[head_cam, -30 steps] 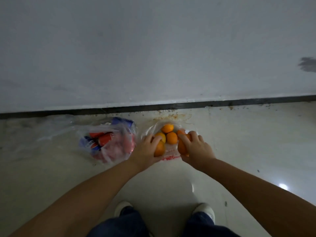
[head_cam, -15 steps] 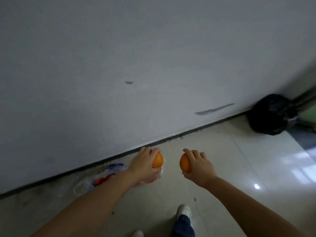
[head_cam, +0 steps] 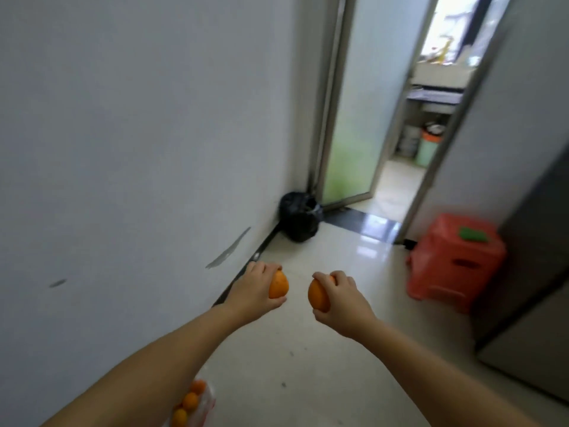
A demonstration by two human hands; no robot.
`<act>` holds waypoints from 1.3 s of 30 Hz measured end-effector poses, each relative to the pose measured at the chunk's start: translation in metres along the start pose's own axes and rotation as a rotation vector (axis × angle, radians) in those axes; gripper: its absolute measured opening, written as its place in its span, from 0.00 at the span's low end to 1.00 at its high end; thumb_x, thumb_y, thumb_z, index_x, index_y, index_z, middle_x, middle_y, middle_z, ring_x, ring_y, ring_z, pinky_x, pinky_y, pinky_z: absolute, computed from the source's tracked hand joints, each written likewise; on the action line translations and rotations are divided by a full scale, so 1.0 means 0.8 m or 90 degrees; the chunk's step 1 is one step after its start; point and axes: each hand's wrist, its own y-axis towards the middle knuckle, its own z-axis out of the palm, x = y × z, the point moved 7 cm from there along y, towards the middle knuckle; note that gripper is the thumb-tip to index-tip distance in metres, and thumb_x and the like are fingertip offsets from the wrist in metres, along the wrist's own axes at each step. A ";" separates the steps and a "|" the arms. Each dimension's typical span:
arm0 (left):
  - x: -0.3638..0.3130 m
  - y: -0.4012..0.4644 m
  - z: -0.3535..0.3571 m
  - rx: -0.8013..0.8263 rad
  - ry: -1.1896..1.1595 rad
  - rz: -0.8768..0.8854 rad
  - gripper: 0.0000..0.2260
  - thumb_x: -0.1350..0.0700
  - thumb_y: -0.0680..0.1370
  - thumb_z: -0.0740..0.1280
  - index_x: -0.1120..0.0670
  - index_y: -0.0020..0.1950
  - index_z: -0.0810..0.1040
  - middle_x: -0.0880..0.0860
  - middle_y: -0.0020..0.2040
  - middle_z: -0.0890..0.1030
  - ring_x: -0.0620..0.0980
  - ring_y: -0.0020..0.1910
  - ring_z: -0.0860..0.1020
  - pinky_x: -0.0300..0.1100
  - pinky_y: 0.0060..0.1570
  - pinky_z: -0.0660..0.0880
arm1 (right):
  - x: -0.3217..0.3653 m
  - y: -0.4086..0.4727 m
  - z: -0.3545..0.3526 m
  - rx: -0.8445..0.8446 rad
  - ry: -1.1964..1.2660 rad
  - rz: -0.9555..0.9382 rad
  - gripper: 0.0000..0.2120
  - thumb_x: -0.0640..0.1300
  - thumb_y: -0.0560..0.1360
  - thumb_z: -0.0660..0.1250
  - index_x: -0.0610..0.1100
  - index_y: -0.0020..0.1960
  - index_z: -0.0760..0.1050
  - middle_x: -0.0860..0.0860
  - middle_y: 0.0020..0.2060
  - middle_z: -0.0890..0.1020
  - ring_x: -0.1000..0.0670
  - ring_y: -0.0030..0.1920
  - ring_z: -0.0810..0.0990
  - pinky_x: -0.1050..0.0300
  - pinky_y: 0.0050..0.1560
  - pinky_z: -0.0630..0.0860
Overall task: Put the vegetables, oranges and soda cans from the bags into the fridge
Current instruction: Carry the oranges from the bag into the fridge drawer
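My left hand (head_cam: 254,288) grips an orange (head_cam: 278,285) in the air above the floor. Beside it, a little to the right, my right hand (head_cam: 341,298) holds a second orange (head_cam: 318,295). At the bottom of the view, under my left forearm, lies a clear plastic bag (head_cam: 201,408) with several more oranges (head_cam: 190,400) in it. The grey fridge (head_cam: 535,288) stands at the right edge, its door closed. The bag of soda cans is out of view.
A white wall (head_cam: 138,134) runs along the left. A black rubbish bag (head_cam: 298,220) sits in the corner by a frosted glass door (head_cam: 351,118). A red plastic stool (head_cam: 455,260) with a green thing (head_cam: 472,234) on it stands beside the fridge. Pale tiled floor lies ahead.
I have lifted one orange in each hand out of the bag and turned right. The doorway, stool and fridge have come into view and the bags have dropped to the bottom edge.
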 end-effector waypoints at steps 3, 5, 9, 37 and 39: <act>-0.132 0.021 0.019 -0.025 -0.081 0.045 0.29 0.43 0.71 0.71 0.49 0.68 0.65 0.52 0.63 0.71 0.51 0.62 0.70 0.45 0.57 0.71 | -0.089 -0.068 -0.073 -0.057 -0.034 0.056 0.37 0.55 0.69 0.69 0.56 0.73 0.55 0.48 0.65 0.64 0.44 0.64 0.66 0.53 0.57 0.72; -0.231 0.029 0.037 -0.034 -0.137 0.068 0.27 0.44 0.70 0.72 0.49 0.65 0.67 0.53 0.60 0.72 0.53 0.60 0.71 0.46 0.55 0.72 | -0.154 -0.128 -0.121 -0.101 -0.039 0.104 0.37 0.55 0.69 0.69 0.56 0.73 0.56 0.47 0.64 0.65 0.44 0.63 0.66 0.52 0.56 0.72; -0.451 0.019 0.092 -0.003 -0.195 0.143 0.25 0.44 0.69 0.72 0.50 0.62 0.69 0.55 0.56 0.75 0.56 0.57 0.73 0.48 0.52 0.73 | -0.295 -0.284 -0.216 -0.183 -0.080 0.209 0.37 0.55 0.68 0.69 0.53 0.72 0.57 0.46 0.62 0.67 0.42 0.60 0.68 0.50 0.54 0.73; -1.260 0.222 0.278 0.197 -0.518 0.281 0.26 0.46 0.73 0.70 0.51 0.66 0.63 0.55 0.61 0.71 0.54 0.55 0.74 0.49 0.53 0.76 | -0.914 -0.554 -0.654 -0.462 -0.062 0.467 0.41 0.55 0.69 0.72 0.46 0.74 0.54 0.47 0.69 0.65 0.44 0.67 0.64 0.49 0.63 0.69; -1.305 0.259 0.276 0.202 -0.545 0.261 0.26 0.47 0.74 0.70 0.53 0.67 0.63 0.56 0.62 0.70 0.55 0.56 0.73 0.49 0.53 0.74 | -0.958 -0.549 -0.691 -0.489 -0.041 0.475 0.40 0.54 0.69 0.73 0.46 0.73 0.56 0.47 0.68 0.66 0.44 0.66 0.64 0.48 0.62 0.70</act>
